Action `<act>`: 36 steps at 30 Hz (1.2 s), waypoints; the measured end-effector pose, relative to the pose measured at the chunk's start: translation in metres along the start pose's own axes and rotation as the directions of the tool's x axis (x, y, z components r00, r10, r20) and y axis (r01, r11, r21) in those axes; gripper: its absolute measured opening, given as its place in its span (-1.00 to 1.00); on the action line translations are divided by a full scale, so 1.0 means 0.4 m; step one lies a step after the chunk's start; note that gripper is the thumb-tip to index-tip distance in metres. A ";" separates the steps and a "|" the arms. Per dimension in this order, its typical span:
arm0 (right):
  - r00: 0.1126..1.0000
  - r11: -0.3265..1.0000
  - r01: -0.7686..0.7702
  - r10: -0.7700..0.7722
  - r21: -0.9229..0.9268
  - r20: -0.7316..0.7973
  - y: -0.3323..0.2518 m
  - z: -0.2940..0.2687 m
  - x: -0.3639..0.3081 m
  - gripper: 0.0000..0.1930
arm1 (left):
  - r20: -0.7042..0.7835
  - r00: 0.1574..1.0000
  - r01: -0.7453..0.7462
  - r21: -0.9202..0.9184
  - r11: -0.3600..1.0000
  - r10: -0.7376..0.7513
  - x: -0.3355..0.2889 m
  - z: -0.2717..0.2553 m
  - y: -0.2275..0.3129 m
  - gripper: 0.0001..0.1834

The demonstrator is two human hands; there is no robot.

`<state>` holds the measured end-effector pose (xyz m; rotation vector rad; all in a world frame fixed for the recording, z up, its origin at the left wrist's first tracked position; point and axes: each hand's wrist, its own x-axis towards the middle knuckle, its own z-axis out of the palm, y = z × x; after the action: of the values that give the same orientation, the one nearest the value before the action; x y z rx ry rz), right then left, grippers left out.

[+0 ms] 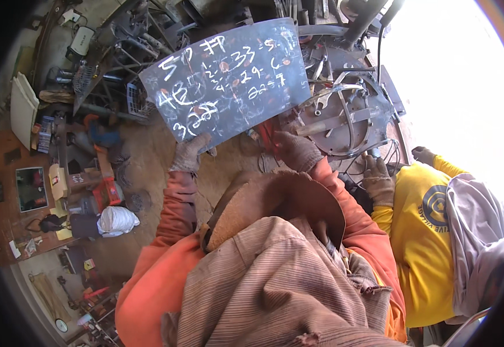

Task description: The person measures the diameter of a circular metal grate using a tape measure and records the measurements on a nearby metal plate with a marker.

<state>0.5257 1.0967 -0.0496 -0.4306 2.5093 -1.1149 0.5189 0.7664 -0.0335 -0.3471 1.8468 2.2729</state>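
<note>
A dark grey sheet-metal plate (229, 81), slightly curved and covered in white chalk marks, is held up in front of me. My left hand (189, 155), in a dirty knitted glove, grips its lower left edge; thumb and fingers close around the rim. My right hand (298, 151), gloved too, is curled below the plate's lower right edge. A red object (268, 139) is at its fingertips, partly hidden, and I cannot make out exactly what the fingers hold. A brown leather apron (281, 199) hangs from my chest.
At the right, a person in a yellow shirt (422, 231) has gloved hands near a round metal table (344, 136) piled with steel parts. Scrap metal frames (153, 46) stand at the far left. A wooden bench (3, 173) and a white sack (117, 221) are on the left.
</note>
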 end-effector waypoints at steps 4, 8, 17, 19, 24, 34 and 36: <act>0.961 0.986 0.166 -0.165 -0.014 -0.222 0.011 -0.013 0.002 -0.79 | 0.017 1.000 0.013 -0.035 0.999 -0.012 0.008 0.005 -0.012 -0.69; 0.965 0.988 0.153 -0.156 -0.029 -0.209 -0.046 -0.056 0.016 -0.80 | 0.021 1.000 -0.004 -0.088 0.996 0.006 -0.001 -0.002 -0.023 -0.67; 0.984 0.964 0.033 0.014 0.262 -0.176 0.011 -0.093 0.030 -0.76 | -0.078 0.997 -0.021 -0.201 0.979 0.005 -0.022 0.004 -0.058 -0.56; 0.974 0.970 0.147 -0.109 0.191 -0.196 0.047 -0.064 0.033 -0.74 | -0.077 0.997 0.012 -0.152 0.988 -0.024 -0.025 0.004 -0.054 -0.62; 0.997 0.992 0.069 -0.064 0.104 -0.049 0.048 -0.052 0.020 -0.71 | -0.108 0.991 0.059 -0.191 0.980 -0.081 -0.021 0.016 -0.066 -0.62; 0.976 0.981 0.125 -0.148 -0.150 -0.158 -0.061 -0.069 0.061 -0.48 | -0.121 0.988 0.072 -0.151 0.986 -0.091 -0.030 -0.003 -0.056 -0.57; 0.985 0.983 0.096 -0.117 -0.156 -0.129 -0.089 -0.086 0.075 -0.45 | -0.120 0.989 0.068 -0.138 0.988 -0.084 -0.027 0.002 -0.047 -0.53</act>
<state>0.4885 1.0834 -0.0073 -0.5520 2.7312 -1.0309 0.5347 0.7709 -0.0476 -0.5837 1.7087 2.3774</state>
